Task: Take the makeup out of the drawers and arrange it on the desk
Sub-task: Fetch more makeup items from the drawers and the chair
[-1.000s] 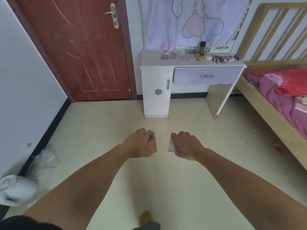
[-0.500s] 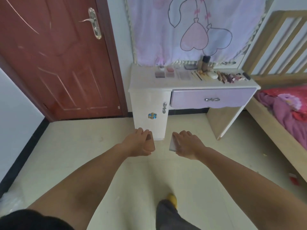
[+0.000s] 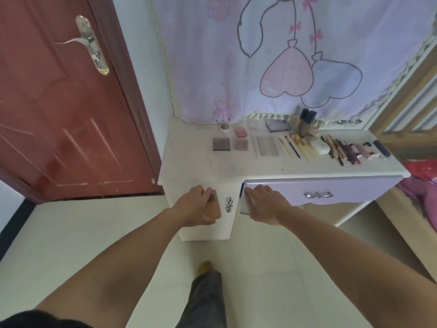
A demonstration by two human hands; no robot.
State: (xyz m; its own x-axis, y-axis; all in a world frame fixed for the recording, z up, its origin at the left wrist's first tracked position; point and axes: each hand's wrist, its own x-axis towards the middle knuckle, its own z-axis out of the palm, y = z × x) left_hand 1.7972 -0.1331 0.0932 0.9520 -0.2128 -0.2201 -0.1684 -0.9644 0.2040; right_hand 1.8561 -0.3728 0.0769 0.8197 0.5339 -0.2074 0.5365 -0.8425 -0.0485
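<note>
My left hand (image 3: 196,207) is closed on a small brownish-pink compact (image 3: 213,207), held in front of the white cabinet door. In my right hand (image 3: 262,204) is a flat pale grey-lilac palette (image 3: 244,201), right at the left end of the shut lilac drawer (image 3: 331,192). The white desk (image 3: 194,164) top carries square eyeshadow palettes (image 3: 221,144), a row of brushes (image 3: 290,146), lipsticks and tubes (image 3: 350,152), a foundation bottle (image 3: 306,125) and a small jar (image 3: 225,127).
A red-brown door (image 3: 59,102) stands shut left of the desk. A lilac curtain (image 3: 272,55) hangs behind it. A wooden bed frame (image 3: 406,102) with pink bedding (image 3: 425,192) is on the right. My leg and shoe (image 3: 205,280) are on the pale tiled floor.
I have walked toward the desk; it has grown much larger in view. Both hands, still holding their items, now reach the desk's front edge.
</note>
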